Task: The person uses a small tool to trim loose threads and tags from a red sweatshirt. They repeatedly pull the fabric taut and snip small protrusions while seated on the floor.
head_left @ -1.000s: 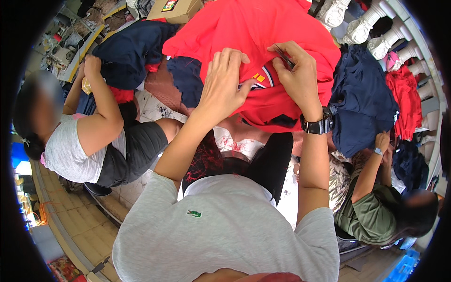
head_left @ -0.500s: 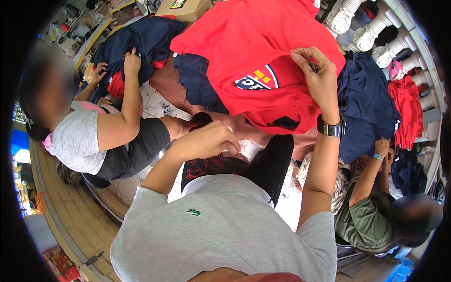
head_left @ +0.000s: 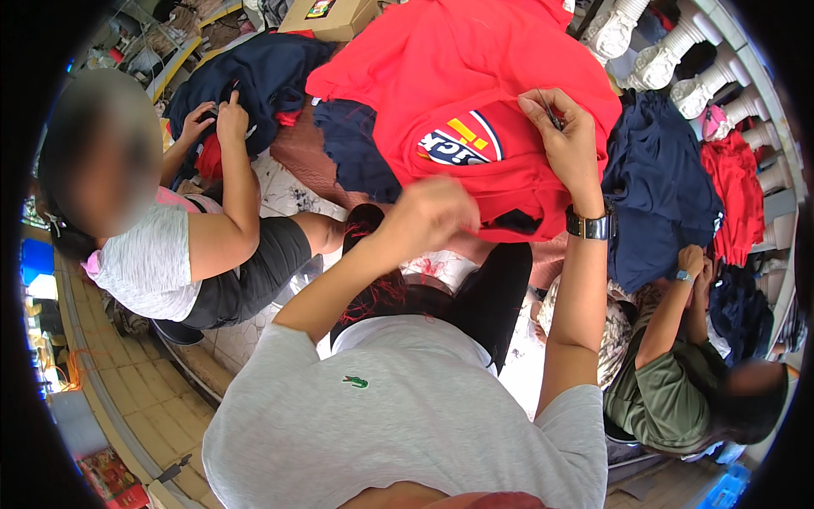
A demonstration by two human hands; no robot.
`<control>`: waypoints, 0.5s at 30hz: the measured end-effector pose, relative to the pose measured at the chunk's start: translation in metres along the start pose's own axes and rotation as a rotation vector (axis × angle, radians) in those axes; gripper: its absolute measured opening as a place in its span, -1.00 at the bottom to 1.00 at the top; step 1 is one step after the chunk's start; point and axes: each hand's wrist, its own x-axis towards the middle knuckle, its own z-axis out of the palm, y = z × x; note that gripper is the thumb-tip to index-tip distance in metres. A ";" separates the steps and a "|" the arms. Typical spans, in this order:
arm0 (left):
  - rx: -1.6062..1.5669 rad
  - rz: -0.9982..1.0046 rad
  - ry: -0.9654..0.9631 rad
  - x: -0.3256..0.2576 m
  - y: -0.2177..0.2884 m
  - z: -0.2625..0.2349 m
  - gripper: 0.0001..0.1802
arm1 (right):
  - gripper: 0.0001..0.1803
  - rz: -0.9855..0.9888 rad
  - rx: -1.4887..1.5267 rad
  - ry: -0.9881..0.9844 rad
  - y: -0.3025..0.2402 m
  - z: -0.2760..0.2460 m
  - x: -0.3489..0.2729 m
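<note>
A big red garment (head_left: 475, 76) with a blue, white and yellow patch (head_left: 462, 140) hangs in front of me. My right hand (head_left: 564, 140), with a metal watch (head_left: 589, 226) on the wrist, pinches the cloth beside the patch. A thin dark tool sticks up from its fingers. My left hand (head_left: 428, 216) is blurred, fingers curled, just below the garment's lower edge and apart from it. Loose red threads (head_left: 381, 293) lie on the dark cloth over my lap.
A person in a grey top (head_left: 161, 254) sits at my left, both hands on a navy garment (head_left: 254, 76). Another person in green (head_left: 670, 390) sits lower right. More navy cloth (head_left: 657, 187), red clothes (head_left: 738, 187), white shoes (head_left: 670, 59) and a cardboard box (head_left: 335, 13) surround us.
My left hand left the red garment, dropped toward my lap, and has come back up close to it. My right hand kept its hold and the garment shifted right.
</note>
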 end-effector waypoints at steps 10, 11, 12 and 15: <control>0.377 0.035 0.496 0.036 -0.033 -0.050 -0.85 | -0.79 0.035 0.041 -0.002 0.000 0.009 0.002; 0.264 -0.023 0.553 0.031 -0.035 -0.050 -0.87 | -0.79 0.029 0.032 -0.008 -0.002 0.010 0.000; 0.150 -0.084 0.606 0.027 -0.025 -0.050 -0.90 | -0.80 0.025 0.024 -0.014 -0.002 0.011 -0.001; -0.181 -0.221 0.375 0.007 0.013 -0.054 -0.91 | -0.79 0.041 0.014 -0.057 0.001 0.004 -0.004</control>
